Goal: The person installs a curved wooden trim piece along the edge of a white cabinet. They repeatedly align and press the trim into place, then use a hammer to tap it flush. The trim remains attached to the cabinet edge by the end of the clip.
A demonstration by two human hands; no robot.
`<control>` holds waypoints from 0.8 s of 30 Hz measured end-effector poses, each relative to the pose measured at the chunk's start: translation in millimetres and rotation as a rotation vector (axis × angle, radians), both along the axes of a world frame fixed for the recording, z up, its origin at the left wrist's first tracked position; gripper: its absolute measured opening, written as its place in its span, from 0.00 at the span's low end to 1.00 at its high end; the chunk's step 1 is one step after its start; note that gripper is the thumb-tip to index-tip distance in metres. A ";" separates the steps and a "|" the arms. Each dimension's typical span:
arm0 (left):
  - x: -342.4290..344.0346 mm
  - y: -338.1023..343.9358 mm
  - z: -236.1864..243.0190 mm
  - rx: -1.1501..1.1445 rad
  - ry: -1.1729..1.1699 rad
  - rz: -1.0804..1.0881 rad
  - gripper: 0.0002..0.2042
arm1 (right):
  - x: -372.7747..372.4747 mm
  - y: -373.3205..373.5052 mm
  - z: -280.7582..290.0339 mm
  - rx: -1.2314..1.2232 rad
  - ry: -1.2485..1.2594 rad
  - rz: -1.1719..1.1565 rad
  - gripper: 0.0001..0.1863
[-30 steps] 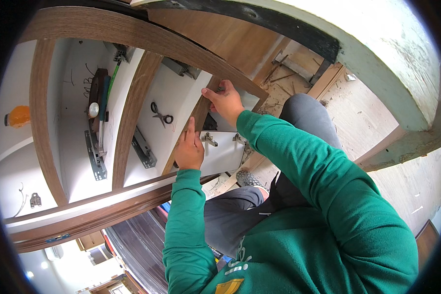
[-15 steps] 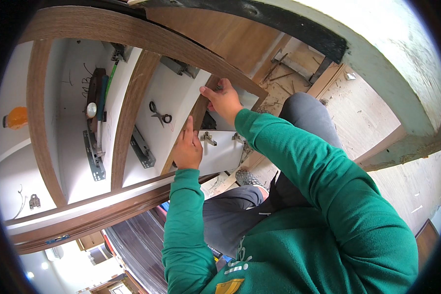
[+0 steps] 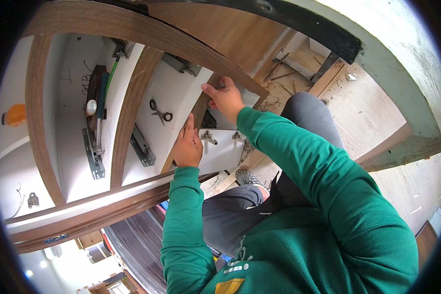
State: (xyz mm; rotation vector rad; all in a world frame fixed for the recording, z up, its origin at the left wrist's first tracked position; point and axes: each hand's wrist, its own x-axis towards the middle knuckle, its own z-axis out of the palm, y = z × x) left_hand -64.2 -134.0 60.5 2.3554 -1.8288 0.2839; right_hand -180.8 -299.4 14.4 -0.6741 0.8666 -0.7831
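Observation:
A narrow brown wood strip (image 3: 200, 109) runs along the front edge of a white divider in the cabinet. Against its lower part rests my left hand (image 3: 187, 147), fingers stretched out along the wood and holding nothing. Higher up, my right hand (image 3: 228, 102) has its thumb and bent fingers closed about the strip's upper stretch; the exact contact is partly hidden. Black scissors (image 3: 160, 111) lie in the white compartment left of the strip. Below the right hand, a white door panel (image 3: 221, 153) carries metal hinges (image 3: 209, 137).
The neighbouring compartment holds a hammer (image 3: 101, 110) and a metal drawer slide (image 3: 94, 154); another slide (image 3: 143, 146) lies nearer. An orange roll (image 3: 15, 115) is at far left. A pale, rough-edged slab (image 3: 402, 73) overhangs at upper right. Wood debris (image 3: 284, 88) litters the floor.
The view shifts slightly. Both hands stay at nearly the same places on the wood strip, with little visible finger movement.

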 end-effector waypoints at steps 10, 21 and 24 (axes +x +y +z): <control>2.2 0.5 -2.7 -0.016 -0.016 -0.027 0.27 | 14.1 -1.5 -22.2 -0.145 0.186 -0.036 0.44; 3.6 -0.8 -1.2 0.012 0.002 0.003 0.27 | 22.4 -8.1 -35.6 -0.094 0.136 -0.153 0.22; 3.3 -1.7 0.9 0.029 0.026 0.030 0.26 | 14.7 -9.0 -32.0 0.052 0.062 -0.095 0.18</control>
